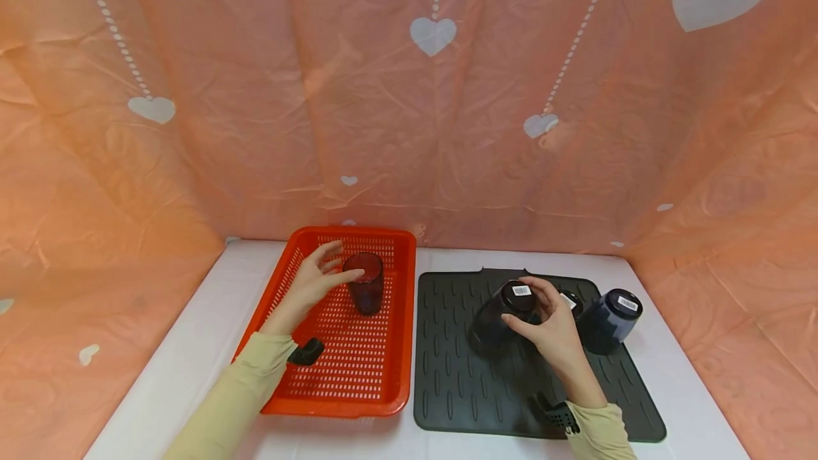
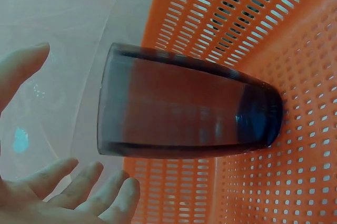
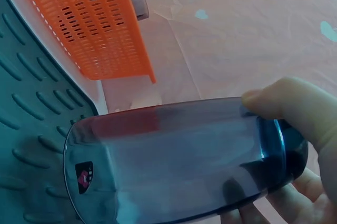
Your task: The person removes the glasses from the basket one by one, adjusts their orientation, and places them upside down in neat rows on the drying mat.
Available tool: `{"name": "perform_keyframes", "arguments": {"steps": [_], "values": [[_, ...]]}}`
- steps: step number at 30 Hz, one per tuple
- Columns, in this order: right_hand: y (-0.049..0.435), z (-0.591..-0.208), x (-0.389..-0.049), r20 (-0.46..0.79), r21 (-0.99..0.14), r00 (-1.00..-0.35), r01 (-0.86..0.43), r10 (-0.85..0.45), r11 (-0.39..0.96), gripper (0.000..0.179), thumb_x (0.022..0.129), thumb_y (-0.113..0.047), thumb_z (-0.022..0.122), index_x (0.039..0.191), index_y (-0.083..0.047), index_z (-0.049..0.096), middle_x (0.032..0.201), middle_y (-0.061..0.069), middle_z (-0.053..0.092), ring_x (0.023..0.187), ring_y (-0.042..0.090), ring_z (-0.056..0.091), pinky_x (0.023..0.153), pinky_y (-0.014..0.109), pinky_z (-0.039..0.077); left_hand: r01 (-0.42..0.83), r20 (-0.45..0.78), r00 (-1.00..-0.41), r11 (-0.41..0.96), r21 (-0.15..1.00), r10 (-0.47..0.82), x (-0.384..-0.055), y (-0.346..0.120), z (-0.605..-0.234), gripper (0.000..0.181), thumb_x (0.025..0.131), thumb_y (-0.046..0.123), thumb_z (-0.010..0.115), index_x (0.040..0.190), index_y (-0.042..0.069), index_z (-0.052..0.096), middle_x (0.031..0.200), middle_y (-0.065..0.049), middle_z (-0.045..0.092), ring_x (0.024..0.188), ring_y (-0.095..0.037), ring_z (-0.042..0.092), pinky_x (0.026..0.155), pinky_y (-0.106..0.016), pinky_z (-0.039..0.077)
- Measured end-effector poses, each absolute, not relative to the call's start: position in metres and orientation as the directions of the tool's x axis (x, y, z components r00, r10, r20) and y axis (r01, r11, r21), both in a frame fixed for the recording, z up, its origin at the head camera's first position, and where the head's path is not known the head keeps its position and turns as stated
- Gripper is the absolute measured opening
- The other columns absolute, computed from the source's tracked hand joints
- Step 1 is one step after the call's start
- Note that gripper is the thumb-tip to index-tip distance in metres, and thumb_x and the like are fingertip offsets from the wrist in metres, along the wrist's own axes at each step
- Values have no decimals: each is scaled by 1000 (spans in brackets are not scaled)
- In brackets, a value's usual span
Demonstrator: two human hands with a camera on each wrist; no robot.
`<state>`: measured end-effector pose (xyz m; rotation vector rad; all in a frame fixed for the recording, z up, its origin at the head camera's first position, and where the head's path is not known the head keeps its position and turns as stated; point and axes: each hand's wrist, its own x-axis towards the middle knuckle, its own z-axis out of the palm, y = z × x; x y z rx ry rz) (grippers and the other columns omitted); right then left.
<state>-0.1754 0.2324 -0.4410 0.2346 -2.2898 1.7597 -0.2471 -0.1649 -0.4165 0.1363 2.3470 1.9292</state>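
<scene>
A dark tinted drinking glass [image 1: 366, 294] stands mouth-up in the orange plastic basket [image 1: 404, 332]. Beside its rim is my left hand [image 1: 312, 284], thumb and fingers spread; the left wrist view shows a gap between them and the glass [image 2: 184, 108]. Over the dark ribbed mat [image 1: 447, 382], my right hand [image 1: 554, 325] grips a second tinted glass [image 1: 492, 325] near its base. That glass is upside down and tilted, with a white label on its base and a small dark sticker near its rim [image 3: 84, 176]. Whether its rim touches the mat I cannot tell.
Another upside-down glass [image 1: 603, 325] stands at the mat's right side. Behind my right hand shows the labelled base of one more glass [image 1: 571, 302], mostly hidden. Basket and mat lie side by side on a white table [image 1: 255, 261], with an orange heart-patterned cloth [image 1: 377, 126] hanging around it.
</scene>
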Motion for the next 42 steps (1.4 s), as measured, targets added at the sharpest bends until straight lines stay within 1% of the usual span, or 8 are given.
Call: {"name": "perform_keyframes", "arguments": {"steps": [4, 12, 14, 17, 20, 28, 35, 42], "values": [[231, -445, -177, 283, -925, -959, -266, 23, 271, 66, 74, -2, 81, 131, -5, 48, 128, 15, 56, 111, 2, 53, 96, 11, 35, 21, -7, -991, 210, 977, 131, -249, -162, -419, 85, 81, 23, 78, 149, 9, 29, 150, -15, 31, 135, -37, 32, 104, -52, 33], [229, -450, -179, 300, -908, -954, -275, 32, 315, 67, 73, -1, 82, 131, -3, 49, 126, 15, 58, 112, 4, 53, 93, 12, 37, 35, 6, -992, 229, 973, 128, -252, -159, -424, 89, 77, 27, 82, 149, 11, 32, 148, -14, 35, 133, -36, 34, 103, -51, 36], [228, -451, -180, 289, -904, -957, -260, 37, 341, 67, 72, -2, 82, 131, -4, 49, 126, 13, 58, 117, 8, 51, 99, 16, 35, 34, 4, -991, 227, 973, 131, -253, -159, -425, 89, 77, 27, 82, 149, 11, 31, 148, -14, 34, 133, -37, 33, 103, -51, 36], [227, -453, -181, 276, -896, -960, -240, 43, 374, 68, 72, -4, 83, 131, -7, 50, 126, 11, 58, 122, 17, 49, 106, 30, 33, 30, -3, -991, 236, 971, 137, -253, -158, -426, 89, 78, 26, 81, 149, 11, 31, 148, -14, 34, 134, -38, 32, 103, -52, 36], [227, -457, -183, 276, -891, -960, -239, 42, 386, 68, 71, -4, 83, 131, -7, 51, 126, 11, 58, 124, 23, 48, 106, 43, 32, 34, -3, -989, 250, 968, 146, -251, -157, -425, 88, 78, 27, 81, 149, 10, 30, 148, -14, 33, 134, -40, 32, 102, -52, 36], [225, -462, -184, 292, -886, -956, -258, 34, 385, 67, 71, -2, 83, 130, -7, 52, 126, 10, 58, 124, 26, 48, 106, 47, 32, 49, 13, -989, 247, 968, 147, -251, -155, -426, 86, 77, 21, 82, 147, 8, 33, 146, -14, 38, 133, -39, 34, 103, -50, 36], [223, -463, -186, 281, -889, -959, -246, 36, 387, 67, 71, -1, 83, 130, -7, 52, 126, 14, 58, 123, 30, 49, 105, 51, 33, 56, 15, -987, 253, 966, 159, -251, -154, -427, 86, 77, 22, 81, 147, 8, 34, 146, -14, 37, 133, -40, 33, 103, -52, 35], [213, -445, -177, 290, -885, -956, -254, 35, 389, 65, 71, 7, 80, 129, 3, 50, 125, 23, 56, 120, 37, 50, 103, 53, 34, 69, 26, -985, 252, 965, 171, -252, -155, -428, 84, 78, 17, 81, 146, 6, 34, 146, -17, 36, 130, -41, 36, 100, -52, 38]]}}
